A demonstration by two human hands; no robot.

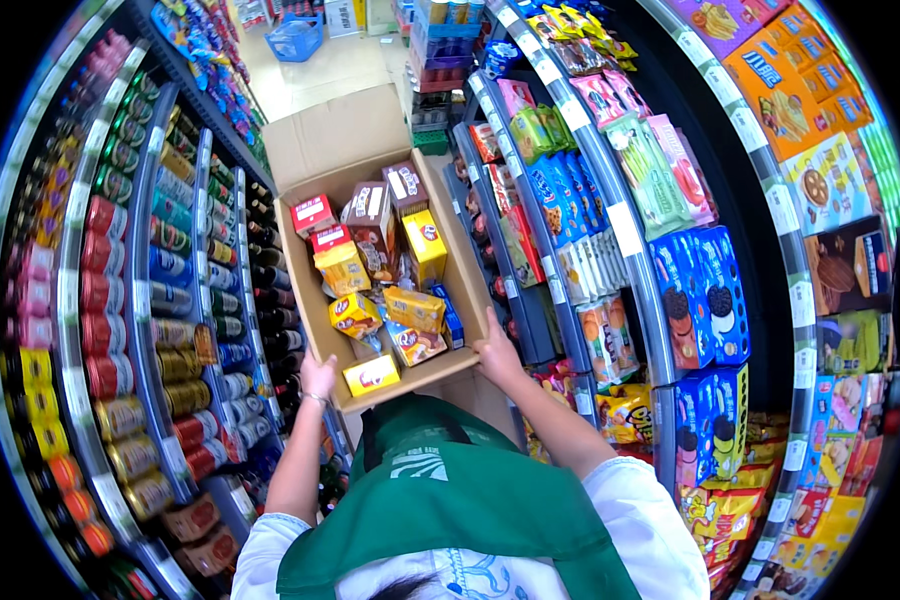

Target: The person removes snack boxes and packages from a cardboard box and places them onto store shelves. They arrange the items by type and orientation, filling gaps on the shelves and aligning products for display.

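Between my two hands is an open cardboard box (297,277), held out in front of my green apron (480,517). My left hand (318,377) grips its near left corner, and my right hand (498,345) grips the near right side. Inside lie loose snack packs: yellow boxes (424,246), brown boxes (371,210), red-topped boxes (313,216), an orange-yellow pack (414,309) and a narrow blue box (448,316). Some packs lean on one another, and those underneath are partly hidden. One flap (337,131) stands out at the box's far end.
I stand in a narrow shop aisle. Shelves of drink cans (107,292) line the left; biscuit and snack shelves (701,292) line the right. Ahead, stacked drink packs (439,67) stand by the right shelf's end, and a blue basket (295,37) sits on the pale floor (307,82).
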